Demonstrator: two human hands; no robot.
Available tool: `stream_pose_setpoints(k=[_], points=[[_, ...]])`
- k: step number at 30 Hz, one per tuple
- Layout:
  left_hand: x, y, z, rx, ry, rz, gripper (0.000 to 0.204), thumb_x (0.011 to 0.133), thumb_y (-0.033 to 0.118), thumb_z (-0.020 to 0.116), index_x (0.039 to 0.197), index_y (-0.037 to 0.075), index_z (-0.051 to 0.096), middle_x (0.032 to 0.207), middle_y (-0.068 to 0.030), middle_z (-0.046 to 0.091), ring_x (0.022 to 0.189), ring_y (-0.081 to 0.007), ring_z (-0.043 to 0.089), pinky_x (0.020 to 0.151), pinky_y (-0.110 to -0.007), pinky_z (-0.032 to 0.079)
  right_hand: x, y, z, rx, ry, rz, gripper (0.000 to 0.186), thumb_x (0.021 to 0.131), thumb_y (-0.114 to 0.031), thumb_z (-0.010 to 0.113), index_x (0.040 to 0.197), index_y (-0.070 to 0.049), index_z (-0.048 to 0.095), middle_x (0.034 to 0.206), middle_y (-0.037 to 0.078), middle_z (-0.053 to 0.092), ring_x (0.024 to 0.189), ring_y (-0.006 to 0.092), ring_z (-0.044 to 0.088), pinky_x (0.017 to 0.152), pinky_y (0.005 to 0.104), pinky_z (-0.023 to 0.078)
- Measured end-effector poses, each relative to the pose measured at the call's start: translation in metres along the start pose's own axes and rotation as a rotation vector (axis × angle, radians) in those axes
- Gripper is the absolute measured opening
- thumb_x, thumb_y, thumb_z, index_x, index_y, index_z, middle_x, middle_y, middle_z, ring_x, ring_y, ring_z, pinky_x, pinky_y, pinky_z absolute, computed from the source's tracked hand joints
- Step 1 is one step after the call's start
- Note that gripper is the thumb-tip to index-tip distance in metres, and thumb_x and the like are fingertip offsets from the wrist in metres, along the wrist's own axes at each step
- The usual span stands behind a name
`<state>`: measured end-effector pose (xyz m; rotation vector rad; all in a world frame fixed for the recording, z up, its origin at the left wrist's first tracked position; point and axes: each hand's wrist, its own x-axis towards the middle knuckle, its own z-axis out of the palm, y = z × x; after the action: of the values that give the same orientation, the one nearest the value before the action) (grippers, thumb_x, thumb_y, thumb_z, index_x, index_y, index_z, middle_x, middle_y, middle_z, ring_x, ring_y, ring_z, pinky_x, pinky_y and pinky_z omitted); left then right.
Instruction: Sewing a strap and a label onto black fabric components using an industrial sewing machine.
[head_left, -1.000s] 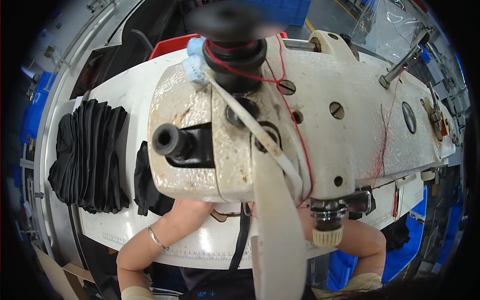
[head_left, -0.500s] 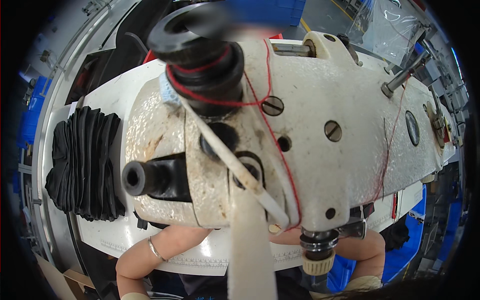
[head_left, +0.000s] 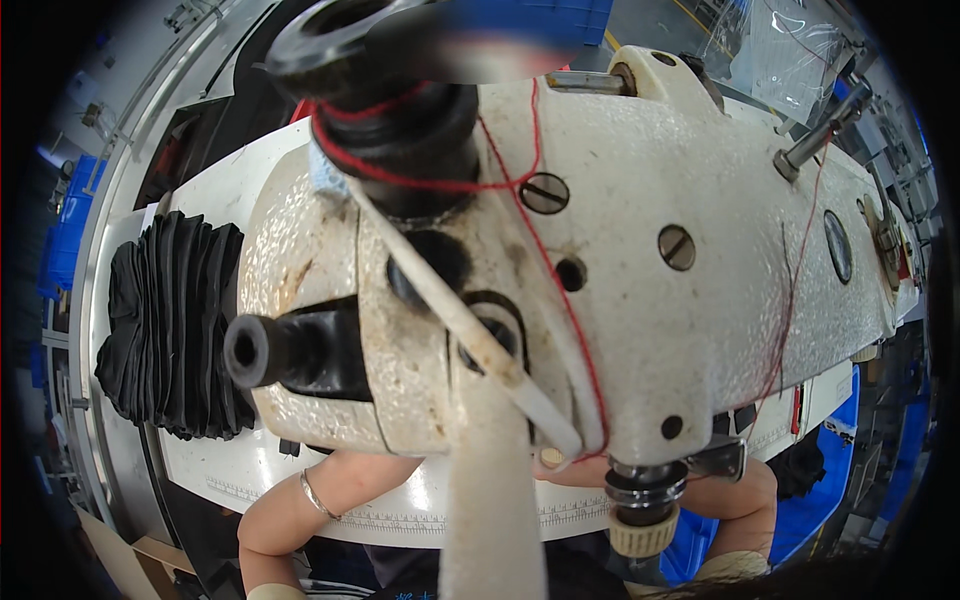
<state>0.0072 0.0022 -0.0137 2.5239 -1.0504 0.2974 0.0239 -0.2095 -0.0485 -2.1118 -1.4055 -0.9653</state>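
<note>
A white sewing machine (head_left: pixel 640 330) fills the middle of the view, very close. Red thread (head_left: pixel 560 290) loops round its black knob and runs down toward the tension dial (head_left: pixel 642 530). From the lower left my left forearm (head_left: pixel 350 485), with a silver bangle (head_left: pixel 314 494), reaches under the machine head. My right forearm (head_left: pixel 735 505) comes in from the lower right and passes behind the dial. Both hands are hidden by the machine, so neither their fingers nor anything in them shows. A scrap of black material (head_left: pixel 290 447) peeks out beside the machine near my left forearm.
A stack of folded black fabric pieces (head_left: pixel 175 325) lies on the white table (head_left: pixel 200 465) at the left. A blue bin (head_left: pixel 815 510) with black material (head_left: pixel 800 468) stands at the lower right. Along the table's near edge runs a printed ruler (head_left: pixel 400 527).
The machine appears slightly larger and shifted, its knob up and to the left, as the view moves. My forearms keep nearly the same pose, and the fabric stack stays put.
</note>
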Motion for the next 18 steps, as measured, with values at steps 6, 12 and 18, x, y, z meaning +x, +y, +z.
stream_pose_setpoints(k=[6, 12, 18], points=[[0.008, 0.002, 0.007, 0.013, 0.036, 0.076, 0.024, 0.081, 0.005, 0.060, 0.104, 0.004, 0.064, 0.075, -0.0118, 0.064, 0.060, -0.0253, 0.060, 0.058, -0.034, 0.049, -0.004, 0.001, -0.014, 0.017, -0.099, 0.019, 0.021, 0.065, -0.018, 0.059, 0.075, 0.000, 0.062, 0.082, 0.018, 0.057, 0.082, 0.0331, 0.053, 0.068, 0.0423, 0.045], [-0.003, 0.007, 0.004, 0.069, 0.037, 0.086, 0.023, 0.082, 0.006, 0.060, 0.104, 0.004, 0.064, 0.072, -0.0115, 0.064, 0.056, -0.0241, 0.060, 0.054, -0.032, 0.049, -0.004, 0.001, -0.018, 0.200, -0.267, 0.063, 0.022, 0.074, -0.018, 0.058, 0.090, -0.003, 0.061, 0.092, 0.015, 0.059, 0.085, 0.0295, 0.058, 0.070, 0.0378, 0.048], [0.013, 0.022, -0.008, -0.112, -0.096, -0.108, 0.027, 0.074, 0.003, 0.062, 0.101, 0.004, 0.064, 0.087, -0.0140, 0.063, 0.076, -0.0299, 0.062, 0.066, -0.038, 0.050, 0.003, -0.003, -0.038, 0.351, -0.458, 0.103, 0.024, 0.083, -0.017, 0.057, 0.104, -0.007, 0.061, 0.101, 0.012, 0.060, 0.087, 0.0259, 0.063, 0.072, 0.0332, 0.051]])
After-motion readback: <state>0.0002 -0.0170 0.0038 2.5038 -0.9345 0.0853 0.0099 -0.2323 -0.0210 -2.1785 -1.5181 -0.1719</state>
